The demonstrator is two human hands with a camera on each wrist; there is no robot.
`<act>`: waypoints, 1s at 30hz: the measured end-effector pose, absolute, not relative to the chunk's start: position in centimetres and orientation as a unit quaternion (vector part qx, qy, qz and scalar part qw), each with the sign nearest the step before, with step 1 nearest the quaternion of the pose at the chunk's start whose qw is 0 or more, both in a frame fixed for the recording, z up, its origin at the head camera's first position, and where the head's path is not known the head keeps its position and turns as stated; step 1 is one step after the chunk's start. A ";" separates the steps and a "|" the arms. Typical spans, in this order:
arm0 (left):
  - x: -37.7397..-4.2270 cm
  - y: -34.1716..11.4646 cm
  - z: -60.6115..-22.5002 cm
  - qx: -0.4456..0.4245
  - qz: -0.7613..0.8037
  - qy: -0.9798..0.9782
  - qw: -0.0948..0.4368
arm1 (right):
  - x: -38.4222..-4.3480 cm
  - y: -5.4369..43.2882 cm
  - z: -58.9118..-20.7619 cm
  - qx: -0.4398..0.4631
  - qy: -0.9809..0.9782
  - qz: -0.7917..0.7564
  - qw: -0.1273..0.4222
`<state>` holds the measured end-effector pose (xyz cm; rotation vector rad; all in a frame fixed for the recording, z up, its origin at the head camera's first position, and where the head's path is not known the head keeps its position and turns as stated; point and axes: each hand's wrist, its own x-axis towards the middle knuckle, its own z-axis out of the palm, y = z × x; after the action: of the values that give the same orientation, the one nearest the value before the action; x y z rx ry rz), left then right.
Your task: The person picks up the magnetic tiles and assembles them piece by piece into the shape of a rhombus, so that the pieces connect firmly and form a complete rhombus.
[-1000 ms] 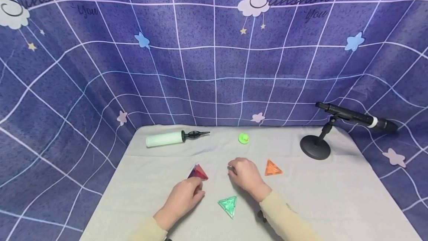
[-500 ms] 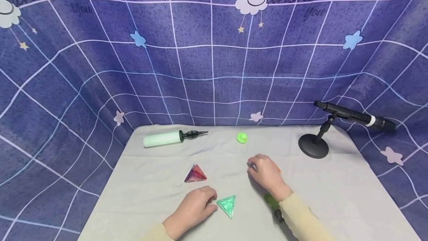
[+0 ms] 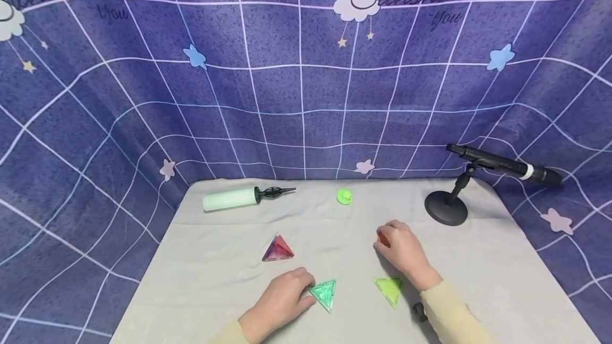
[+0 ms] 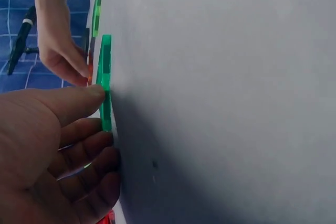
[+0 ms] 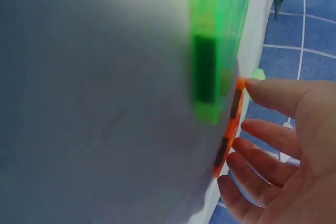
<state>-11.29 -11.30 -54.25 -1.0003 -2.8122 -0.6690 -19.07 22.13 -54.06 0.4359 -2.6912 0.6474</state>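
Note:
A teal-green triangular magnetic tile lies flat on the table, with one corner between the thumb and fingers of my left hand. In the left wrist view the thumb tip rests against the edge of this green tile. Farther right, my right hand holds an orange triangular magnetic tile, mostly covered by the hand. The right wrist view shows the orange tile with the thumb at its upper end and the fingers along it. Below the right hand lies a yellow-green triangular tile.
A red and purple pyramid of tiles stands beyond the left hand. Along the back are a pale green hand pump, a small green rubber duck and a black stand holding a black device. A patterned curtain surrounds the table.
My left hand has left the red pyramid and moved right to the green tile. My right hand has moved right onto the orange tile, uncovering the yellow-green one.

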 end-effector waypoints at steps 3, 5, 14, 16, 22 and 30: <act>-11.4 -11.2 -54.2 -0.324 -0.216 -0.920 0.040 | -18.9 22.7 -54.3 0.154 -0.946 0.235 0.159; -11.5 -11.1 -54.1 -0.323 -0.213 -0.921 0.039 | -18.9 23.0 -54.4 0.158 -0.946 0.239 0.154; -11.7 -10.9 -54.2 -0.317 -0.226 -0.921 0.026 | -18.8 24.0 -54.5 0.162 -0.946 0.252 0.125; -11.7 -10.9 -54.2 -0.315 -0.232 -0.920 0.022 | -18.7 24.2 -54.5 0.159 -0.945 0.258 0.121; -11.6 -11.1 -54.4 -0.298 -0.262 -0.918 0.015 | -18.5 24.6 -54.3 0.149 -0.946 0.264 0.110; -11.7 -11.3 -54.7 -0.304 -0.285 -0.909 0.014 | -18.7 24.8 -54.1 0.152 -0.951 0.256 0.085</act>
<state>-11.68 -11.29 -54.65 -0.9467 -2.8302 -0.8883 -18.69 24.84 -54.06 0.4526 -2.8351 0.7624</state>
